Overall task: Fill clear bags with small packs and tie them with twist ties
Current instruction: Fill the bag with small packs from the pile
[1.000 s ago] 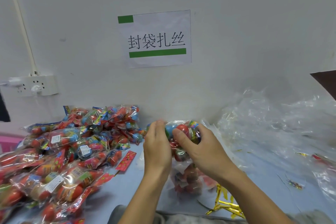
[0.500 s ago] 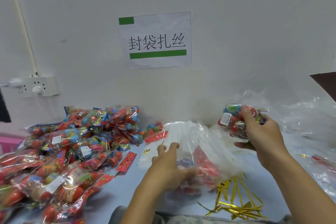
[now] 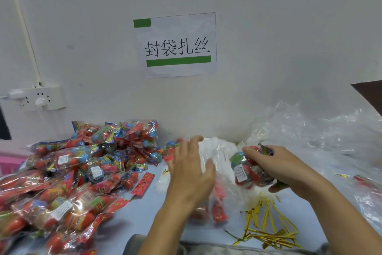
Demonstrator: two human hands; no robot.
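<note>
A clear bag [image 3: 220, 152] lies in front of me on the table, with red packs showing through its lower part. My left hand [image 3: 191, 171] holds the bag's mouth, fingers spread over the film. My right hand [image 3: 283, 169] grips a small pack [image 3: 247, 170] of red, blue and green pieces with a white label, right at the bag's opening. A bunch of gold twist ties [image 3: 266, 225] lies on the table below my right hand.
A big heap of filled colourful packs [image 3: 72, 172] covers the table's left side. Crumpled clear bags [image 3: 322, 136] pile up at the right by the wall. A loose red pack [image 3: 143, 184] lies between heap and bag. A power strip [image 3: 39, 97] hangs on the wall.
My right hand has brought the small pack from the upper right down and left to the bag's mouth. My left hand has risen along the bag to its opening.
</note>
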